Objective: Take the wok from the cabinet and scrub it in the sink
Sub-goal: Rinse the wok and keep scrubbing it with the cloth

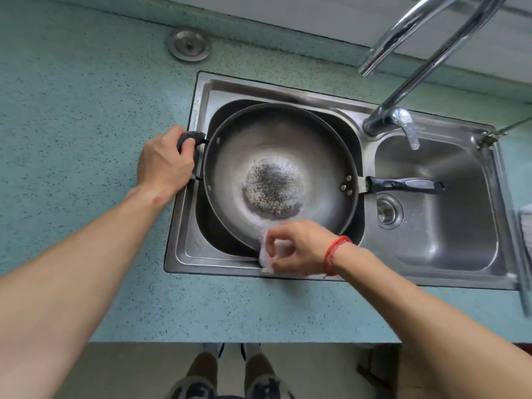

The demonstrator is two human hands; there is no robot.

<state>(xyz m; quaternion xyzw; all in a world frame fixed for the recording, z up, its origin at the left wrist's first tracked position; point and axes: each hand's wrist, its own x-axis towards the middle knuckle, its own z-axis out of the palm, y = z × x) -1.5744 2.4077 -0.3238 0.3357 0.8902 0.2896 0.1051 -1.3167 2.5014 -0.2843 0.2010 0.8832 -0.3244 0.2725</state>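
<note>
Head view, sink station. Wok [276,168]: sits in the left basin of the steel sink [184,249], with a dark speckled patch at its centre. Left hand [164,162]: fingers curled round the small side handle [191,138]. Right hand [299,246]: fingertips pinch a white cloth [269,254] at the wok's near rim. Long black handle [403,185]: points away from both sets of fingers, over the right basin. Faucet [403,122]: beyond the right fingers, at the sink's back edge.

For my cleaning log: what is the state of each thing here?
wok: open side up in the left basin, dark stain inside
left hand: grips the wok's side handle
right hand: holds the cloth at the wok's near rim
cloth: crumpled
tap: no water seen running
</note>
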